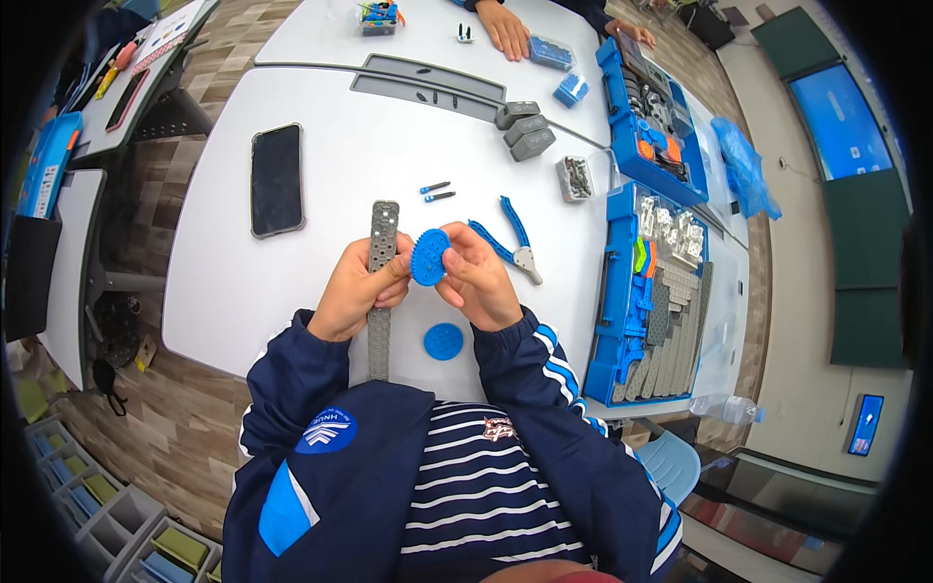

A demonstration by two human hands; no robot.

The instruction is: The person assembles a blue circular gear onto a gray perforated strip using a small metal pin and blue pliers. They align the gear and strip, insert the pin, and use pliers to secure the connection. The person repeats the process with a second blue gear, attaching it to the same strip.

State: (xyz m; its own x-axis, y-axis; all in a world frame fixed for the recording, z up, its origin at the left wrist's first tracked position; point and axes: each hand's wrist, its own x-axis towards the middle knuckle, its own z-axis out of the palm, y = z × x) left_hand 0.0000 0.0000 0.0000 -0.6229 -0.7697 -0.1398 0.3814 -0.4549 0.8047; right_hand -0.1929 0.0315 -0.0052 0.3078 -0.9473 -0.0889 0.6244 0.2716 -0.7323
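My left hand (pixel 362 285) is closed round a long grey perforated beam (pixel 383 233), which stands nearly upright in the picture. Between the thumb and fingers of my right hand (pixel 478 276) is a blue toothed gear (pixel 429 258), tilted, its left edge close to the beam. Whether my left fingertips touch the gear I cannot tell. A second blue gear (pixel 443 341) lies flat on the white table below my hands. Blue-handled pliers (pixel 522 255) rest to the right of my right hand. Two small blue-and-black pins (pixel 437 191) lie beyond the gear.
A black phone (pixel 278 181) lies at left. Grey blocks (pixel 525 131) and a clear box of small parts (pixel 575 179) sit at far right. Blue parts cases (pixel 609 291) line the right side. Another person's hand (pixel 503 31) rests on the far table.
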